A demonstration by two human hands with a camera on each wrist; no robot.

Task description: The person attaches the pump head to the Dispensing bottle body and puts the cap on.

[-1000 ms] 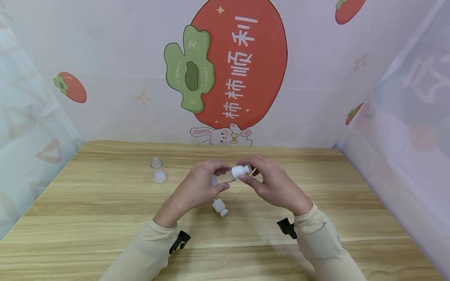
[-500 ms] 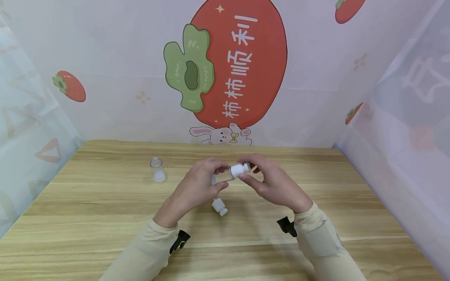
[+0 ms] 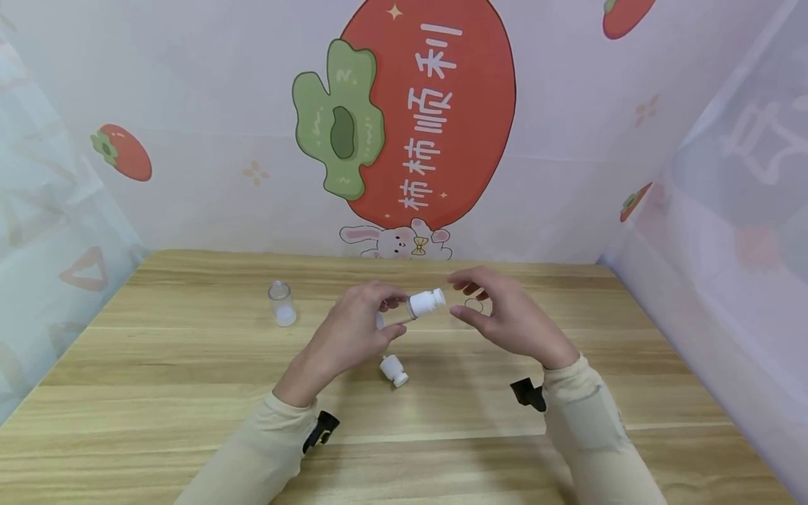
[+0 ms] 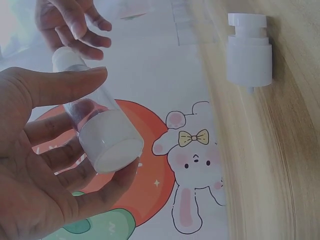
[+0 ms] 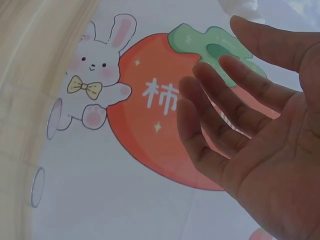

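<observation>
My left hand grips a small clear bottle with a white base, thumb on one side and fingers on the other. The bottle is tilted above the table, and a white pump top sits on its neck end, pointing right. Just right of that top, my right hand is apart from it, fingers loosely bent with nothing in them. A second white pump top lies on its side on the table below my left hand; the left wrist view shows it, another white pump top, closer.
Another clear bottle with a white bottom stands at the left on the wooden table. Two clear cylindrical caps stand by the far edge, partly behind my right hand in the head view. A printed sheet backs the table.
My right hand has let go of the pump top and moved right, its fingers opening. The left hand still holds the bottle and has shifted slightly left.
</observation>
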